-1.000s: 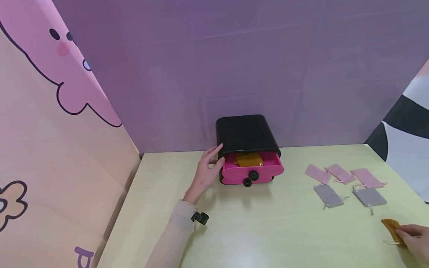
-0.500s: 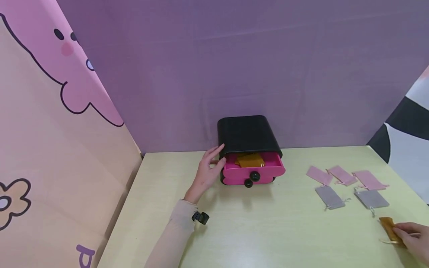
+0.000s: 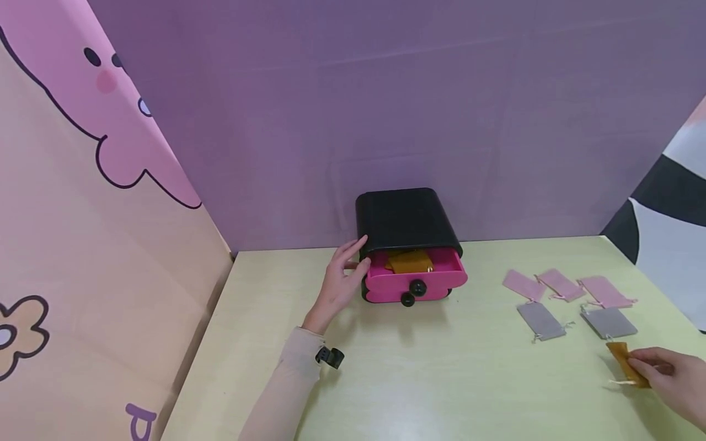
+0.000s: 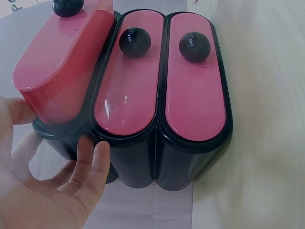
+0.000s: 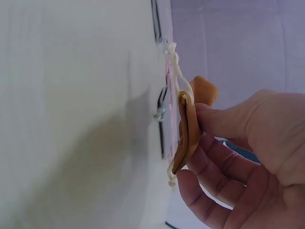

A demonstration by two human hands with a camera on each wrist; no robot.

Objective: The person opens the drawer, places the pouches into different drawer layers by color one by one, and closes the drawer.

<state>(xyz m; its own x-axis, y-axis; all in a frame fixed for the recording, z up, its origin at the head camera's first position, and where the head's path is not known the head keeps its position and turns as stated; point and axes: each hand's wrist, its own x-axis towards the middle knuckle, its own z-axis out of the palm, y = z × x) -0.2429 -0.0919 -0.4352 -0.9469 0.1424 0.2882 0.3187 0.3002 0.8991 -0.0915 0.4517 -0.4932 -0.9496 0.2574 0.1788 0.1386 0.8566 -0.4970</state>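
Note:
A black drawer unit (image 3: 405, 220) with three pink drawers stands against the back wall. Its top drawer (image 3: 388, 285) is pulled part way out, and mustard-coloured cloth (image 3: 410, 262) lies inside. My left hand (image 3: 337, 285) rests against the unit's left side, its fingers loosely bent along the black casing (image 4: 133, 162). At the right, my right hand (image 3: 675, 373) pinches a mustard drawstring pouch (image 5: 188, 129) between thumb and fingers, just above the table. Pale cords hang from that pouch.
Several pink drawstring pouches (image 3: 603, 291) lie in a row on the right of the pale table (image 3: 419, 380). Two grey drawstring pouches (image 3: 542, 321) lie in front of them. A purple wall (image 3: 342, 122) closes off the back.
My right hand has moved left and slightly away from me with the mustard pouch, towards the grey pouches. My left hand stays at the drawer unit.

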